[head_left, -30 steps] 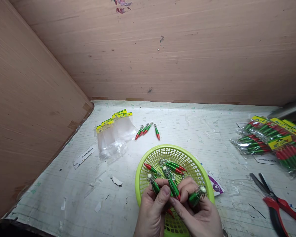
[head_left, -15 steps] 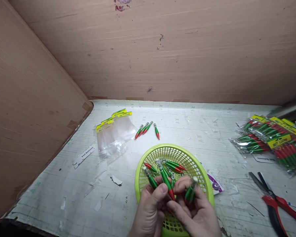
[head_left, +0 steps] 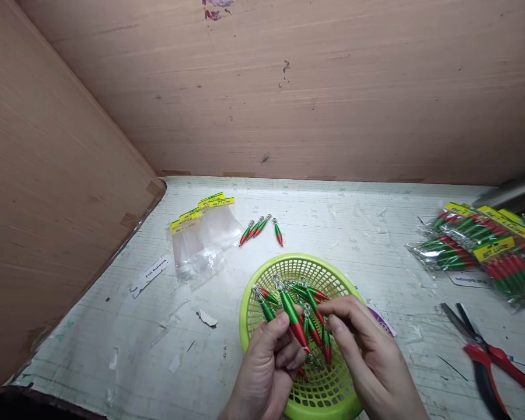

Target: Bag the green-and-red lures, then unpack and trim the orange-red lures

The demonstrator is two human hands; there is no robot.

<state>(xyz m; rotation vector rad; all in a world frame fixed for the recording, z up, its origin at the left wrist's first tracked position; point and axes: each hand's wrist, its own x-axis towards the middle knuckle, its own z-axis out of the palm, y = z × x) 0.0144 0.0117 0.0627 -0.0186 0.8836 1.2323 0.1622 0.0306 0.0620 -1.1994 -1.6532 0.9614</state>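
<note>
Between my left thumb and fingers is a squid jig (head_left: 292, 315), green with a red tip and wire hooks at its upper end. My left hand (head_left: 266, 356) is closed on it over the basket, with a second green jig (head_left: 266, 309) just behind the fingers. My right hand (head_left: 371, 350) has thumb and forefinger bent together at the red end of another squid jig (head_left: 314, 302), apparently pinching it; the contact is partly hidden. Several more red-and-green jigs (head_left: 326, 347) lie below in the lime-green plastic basket (head_left: 247, 297).
Header-card plastic bags (head_left: 205, 239) lie left of several loose jigs (head_left: 257, 226). Filled lure packets (head_left: 485, 245) are piled at right, above red-handled pliers (head_left: 481, 344). Paper scraps (head_left: 207, 318) dot the covered table. Wooden panels (head_left: 289, 116) stand behind and at left.
The jig in my right hand's fingers is gone from there, and that hand has shifted right and opened up from a curl. My left hand still holds its jig, slightly turned.
</note>
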